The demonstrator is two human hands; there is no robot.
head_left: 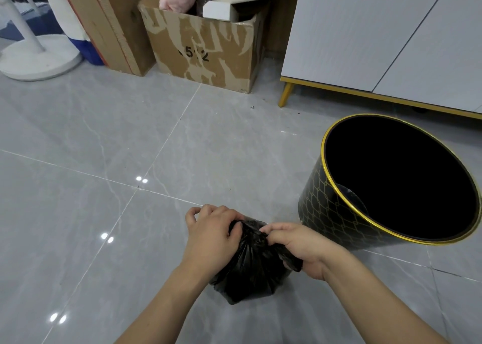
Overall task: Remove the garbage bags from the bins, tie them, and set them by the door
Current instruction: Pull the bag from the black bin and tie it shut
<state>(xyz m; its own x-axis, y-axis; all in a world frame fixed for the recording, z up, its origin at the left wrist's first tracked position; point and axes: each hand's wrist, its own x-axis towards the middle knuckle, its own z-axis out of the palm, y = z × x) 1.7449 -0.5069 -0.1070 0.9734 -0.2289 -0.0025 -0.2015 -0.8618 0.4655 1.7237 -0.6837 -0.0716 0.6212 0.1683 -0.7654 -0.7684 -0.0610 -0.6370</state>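
Observation:
A small black garbage bag (247, 273) stands on the grey tile floor near the bottom centre. My left hand (211, 235) grips the gathered top of the bag from the left, fingers curled into the plastic. My right hand (300, 247) pinches the bag's neck from the right, with a loose flap of plastic under the palm. To the right stands a round black bin (339, 213) with a gold rim and gold pattern; its inside looks dark and holds no bag that I can see.
A worn cardboard box (206, 49) with things in it stands at the back centre, next to a tall cardboard slab (109, 25). A white cabinet (378, 36) on gold legs stands back right. A white round fan base (39, 59) sits at the far left.

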